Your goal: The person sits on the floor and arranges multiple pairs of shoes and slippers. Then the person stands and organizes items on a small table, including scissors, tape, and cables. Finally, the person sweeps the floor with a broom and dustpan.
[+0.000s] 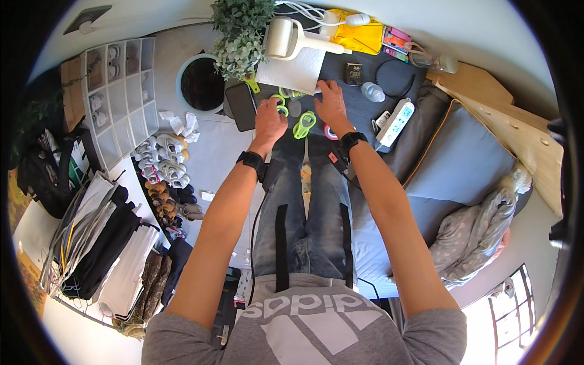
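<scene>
On the dark tabletop [333, 68], my left hand [271, 119] has its fingers at the handle loops of green-handled scissors [282, 111]; how firmly they hold is hard to tell. My right hand [331, 104] rests at the lower right edge of a white sheet [292, 75], its fingertips over a small white item that is mostly hidden. Between the hands lie a bright green plastic tool [304, 125] and a round grey piece [294, 108]. A pink-rimmed roll [331, 132] sits partly behind my right wrist. A black smartphone [240, 106] lies left of my left hand.
A lint roller [292, 39] lies over the sheet, beside a potted plant [239, 36]. To the right are a small clear bottle [373, 91], a black headband [388, 77], a power strip [396, 124] and a grey sofa cushion [461, 155]. A round bin [200, 84] stands at the left.
</scene>
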### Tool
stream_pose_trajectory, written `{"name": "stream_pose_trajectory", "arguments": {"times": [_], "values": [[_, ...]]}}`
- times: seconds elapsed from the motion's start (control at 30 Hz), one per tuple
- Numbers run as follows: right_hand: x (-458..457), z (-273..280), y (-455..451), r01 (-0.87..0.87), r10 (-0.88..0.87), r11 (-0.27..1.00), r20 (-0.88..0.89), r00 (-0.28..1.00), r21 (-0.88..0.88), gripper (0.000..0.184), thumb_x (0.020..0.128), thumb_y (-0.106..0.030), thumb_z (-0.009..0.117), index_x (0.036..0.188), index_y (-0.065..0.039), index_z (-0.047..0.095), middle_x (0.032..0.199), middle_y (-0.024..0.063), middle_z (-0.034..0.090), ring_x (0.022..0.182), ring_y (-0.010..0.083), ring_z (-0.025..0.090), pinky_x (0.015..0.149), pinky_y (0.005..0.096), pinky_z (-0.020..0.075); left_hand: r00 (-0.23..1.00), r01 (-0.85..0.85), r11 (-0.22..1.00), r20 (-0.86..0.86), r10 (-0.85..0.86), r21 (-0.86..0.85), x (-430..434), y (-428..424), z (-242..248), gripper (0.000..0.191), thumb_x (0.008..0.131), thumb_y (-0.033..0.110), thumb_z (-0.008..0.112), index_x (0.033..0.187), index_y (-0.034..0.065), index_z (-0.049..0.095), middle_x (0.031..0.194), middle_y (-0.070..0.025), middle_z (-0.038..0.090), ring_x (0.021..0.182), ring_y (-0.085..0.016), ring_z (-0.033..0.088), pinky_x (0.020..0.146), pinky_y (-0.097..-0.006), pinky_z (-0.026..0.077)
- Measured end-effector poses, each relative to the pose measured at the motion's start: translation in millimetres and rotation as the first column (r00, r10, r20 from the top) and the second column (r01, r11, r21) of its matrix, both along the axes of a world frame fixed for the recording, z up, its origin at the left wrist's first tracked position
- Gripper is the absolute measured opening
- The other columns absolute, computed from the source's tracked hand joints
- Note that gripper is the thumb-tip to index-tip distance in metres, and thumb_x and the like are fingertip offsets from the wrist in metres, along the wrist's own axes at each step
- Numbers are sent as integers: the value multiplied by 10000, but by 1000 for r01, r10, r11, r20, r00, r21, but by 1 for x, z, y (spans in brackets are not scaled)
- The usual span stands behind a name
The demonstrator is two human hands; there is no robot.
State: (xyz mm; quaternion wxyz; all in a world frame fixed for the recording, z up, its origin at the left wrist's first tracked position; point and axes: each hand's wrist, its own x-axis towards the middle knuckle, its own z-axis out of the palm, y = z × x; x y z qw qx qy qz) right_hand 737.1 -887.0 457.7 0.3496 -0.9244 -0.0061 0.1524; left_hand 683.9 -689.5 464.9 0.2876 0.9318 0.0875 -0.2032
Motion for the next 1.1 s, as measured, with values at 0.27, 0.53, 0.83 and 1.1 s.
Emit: {"name": "stream_pose_trajectory", "arguments": {"times": [0.27,0.53,0.83,1.1], "values": [[-10,-4,-7,-3,1,998,-35,999,-57,285,778,-42,689,1028,-85,559,1055,153,546,1007,398,546,836,486,475,999,34,999,30,-35,40,7,-32,-5,596,732,147,702,1299,125,519,1149,-138,513,1132,-355,468,877,-493,450],[-35,12,-45,206,-221,974,-190,957,-97,229,825,-120,666,995,-64,523,1023,168,553,924,427,595,768,521,491,978,207,977,-34,-206,56,17,-64,8,621,726,176,714,1323,194,542,1191,-122,483,1118,-344,452,878,-470,454],[-46,14,-47,371,-377,924,-59,924,-96,271,815,-90,665,1033,-46,508,1062,189,548,942,417,592,781,501,506,932,363,929,-42,-361,71,12,-77,21,637,721,149,702,1324,277,539,1227,-99,460,1150,-317,429,914,-474,409],[-39,15,-22,27,-28,999,-48,998,-18,412,776,11,624,1159,-65,491,1125,192,509,1047,421,553,851,480,493,925,379,924,5,-380,47,10,-79,14,459,708,108,697,1148,206,613,1244,-67,485,1183,-302,425,903,-478,392]]}}
